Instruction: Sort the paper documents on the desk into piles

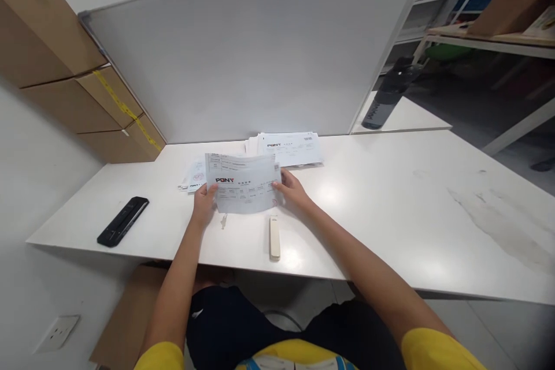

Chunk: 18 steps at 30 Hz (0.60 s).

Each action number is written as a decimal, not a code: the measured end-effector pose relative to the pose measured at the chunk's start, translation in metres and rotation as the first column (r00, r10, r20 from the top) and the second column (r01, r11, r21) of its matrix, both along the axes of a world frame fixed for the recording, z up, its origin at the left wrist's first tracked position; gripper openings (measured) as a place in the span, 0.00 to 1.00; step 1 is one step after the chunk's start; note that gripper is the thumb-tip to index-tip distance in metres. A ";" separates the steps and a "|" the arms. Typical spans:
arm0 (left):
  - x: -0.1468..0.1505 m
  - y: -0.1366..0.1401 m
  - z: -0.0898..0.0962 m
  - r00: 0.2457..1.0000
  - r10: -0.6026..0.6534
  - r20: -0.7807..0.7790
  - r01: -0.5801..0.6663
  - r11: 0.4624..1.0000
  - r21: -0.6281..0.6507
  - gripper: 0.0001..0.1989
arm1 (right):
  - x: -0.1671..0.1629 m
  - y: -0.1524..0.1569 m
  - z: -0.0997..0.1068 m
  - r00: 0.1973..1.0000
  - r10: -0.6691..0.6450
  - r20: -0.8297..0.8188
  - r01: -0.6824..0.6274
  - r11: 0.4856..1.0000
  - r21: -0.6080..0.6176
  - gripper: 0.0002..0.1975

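Between my two hands, raised above the white table, is a printed paper sheet (245,193) with a PONY logo and rows of small text. My left hand (203,203) pinches its left edge with the thumb in front. On the right edge, my right hand (293,189) grips it the same way. Behind it lies a stack of similar PONY papers (292,150). More loose papers (195,176) lie to the left, partly hidden by the sheet. Just in front of my hands rests a cream-coloured, narrow utility cutter or stapler-like tool (274,238).
A black phone-like device (123,221) lies at the table's left. Cardboard boxes (56,40) are stacked at the back left, beside a whiteboard panel (260,58) along the rear edge. A dark water bottle (388,95) stands at the back right. The table (390,214) has a smudge on its right side.
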<state>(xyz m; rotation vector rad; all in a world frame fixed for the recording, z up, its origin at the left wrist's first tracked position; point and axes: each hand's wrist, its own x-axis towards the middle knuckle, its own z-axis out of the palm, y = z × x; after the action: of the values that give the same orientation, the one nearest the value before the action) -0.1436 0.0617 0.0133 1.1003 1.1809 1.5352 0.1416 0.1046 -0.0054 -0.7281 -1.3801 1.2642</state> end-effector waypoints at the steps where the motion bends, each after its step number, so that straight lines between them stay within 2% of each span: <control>1: 0.001 -0.001 0.001 1.000 -0.009 -0.011 0.009 1.000 0.019 0.25 | -0.002 -0.001 0.001 0.998 -0.022 -0.062 0.020 1.000 -0.019 0.22; 4: 0.003 -0.003 0.005 0.998 0.010 -0.067 -0.004 0.996 0.085 0.23 | -0.004 -0.004 0.004 0.986 -0.113 -0.121 0.112 0.994 -0.020 0.14; 6: 0.003 -0.002 0.007 0.996 0.024 -0.085 -0.014 0.993 0.113 0.22 | -0.003 -0.005 0.004 0.986 -0.139 -0.096 0.138 0.990 -0.008 0.13; 8: 0.003 -0.001 0.007 0.996 0.036 -0.088 -0.022 0.988 0.151 0.21 | -0.004 -0.004 0.002 0.993 -0.111 -0.050 0.110 0.994 -0.021 0.16; 12: 0.002 0.000 0.006 0.994 0.060 -0.095 -0.037 0.974 0.223 0.24 | -0.008 -0.004 -0.011 0.997 0.034 0.068 -0.027 0.994 -0.105 0.24; 18: 0.005 0.000 0.005 0.984 0.066 -0.165 -0.040 0.987 0.157 0.25 | -0.015 0.000 -0.021 0.990 0.046 0.135 -0.035 0.996 -0.078 0.26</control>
<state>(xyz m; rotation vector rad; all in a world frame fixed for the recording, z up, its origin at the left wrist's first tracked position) -0.1387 0.0614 0.0181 1.3326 1.2308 1.6205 0.1267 0.1047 -0.0264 -0.8558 -1.4700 1.3249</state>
